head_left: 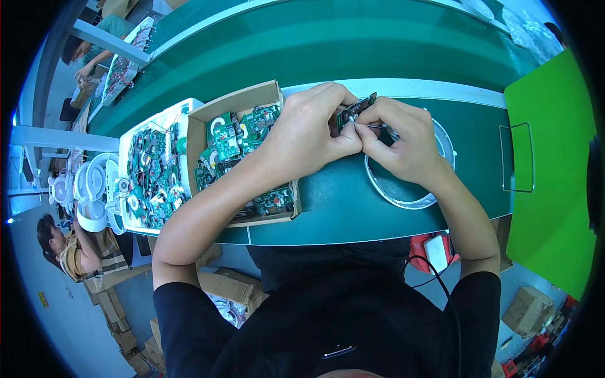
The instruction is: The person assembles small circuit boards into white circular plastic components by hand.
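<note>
Both hands, left hand (315, 129) and right hand (403, 142), pinch a small circuit board (354, 111); fitting looks underway, needing steady fingers next.

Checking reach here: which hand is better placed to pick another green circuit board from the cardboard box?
Probably the left hand: the open cardboard box of green circuit boards lies directly beside it, while the right hand sits farther away.
</note>
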{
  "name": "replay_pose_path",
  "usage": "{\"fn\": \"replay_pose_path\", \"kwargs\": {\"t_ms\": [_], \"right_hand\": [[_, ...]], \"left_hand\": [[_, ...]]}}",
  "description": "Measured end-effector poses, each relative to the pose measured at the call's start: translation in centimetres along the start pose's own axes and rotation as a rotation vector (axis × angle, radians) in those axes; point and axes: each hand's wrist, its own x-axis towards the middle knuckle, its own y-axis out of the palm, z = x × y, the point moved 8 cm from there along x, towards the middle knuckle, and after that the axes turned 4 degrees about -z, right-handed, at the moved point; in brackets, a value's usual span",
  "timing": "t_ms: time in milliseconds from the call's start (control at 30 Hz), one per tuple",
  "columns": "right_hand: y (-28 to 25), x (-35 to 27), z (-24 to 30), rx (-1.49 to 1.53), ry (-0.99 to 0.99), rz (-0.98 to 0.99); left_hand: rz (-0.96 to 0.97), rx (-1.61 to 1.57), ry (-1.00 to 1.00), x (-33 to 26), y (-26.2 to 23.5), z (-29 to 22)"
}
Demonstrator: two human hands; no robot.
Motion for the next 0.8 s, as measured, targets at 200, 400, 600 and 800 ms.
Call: {"fn": "replay_pose_path", "kwargs": {"t_ms": [200,400,600,800], "right_hand": [[-0.2,-0.1,0.0,-0.016,-0.017,-0.014],[-0.2,-0.1,0.0,-0.002,-0.05,-0.008],[-0.1,-0.1,0.2,-0.053,-0.098,-0.016],[-2.7,0.9,0.0,-0.055,-0.055,-0.056]], "left_hand": [[0.01,0.004,-0.012,0.1,-0.1,-0.4],[-0.047,0.029,-0.008,-0.1,-0.5,-0.8],[-0.055,0.027,-0.007,-0.1,-0.4,-0.7],[-0.094,-0.012,-0.05,0.4,-0.6,0.0]]}}
